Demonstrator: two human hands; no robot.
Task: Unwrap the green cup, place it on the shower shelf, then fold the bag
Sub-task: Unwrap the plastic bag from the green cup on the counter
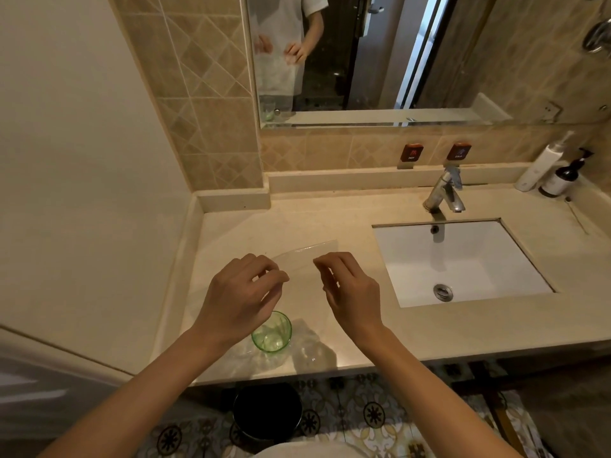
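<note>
A: Logging item one: cup (271, 332), green glass, upright, mouth up, on the desk (330, 219) close to its front edge. It is sitting under the left wrist, not gripped, and it is not yet on any shelf.

B: Item two?

A: Bag (305, 256), clear film, being held up off the desk. The left hand (243, 292) is pinching one side of it, and the right hand (350, 292) is pinching the other with curled fingers. Judging by that grip, they are stretching it flat, ready for a fold.

B: Is the cup still wrapped?

A: It is looking bare; crinkled film may be lying around its base, but I cannot tell for sure.

B: Room to work?

A: Open desk is lying beyond the bag toward the back wall. The sink (463, 259) is cutting in on the right, and the front edge is running near the cup, so a careless forearm could be knocking it off.
</note>
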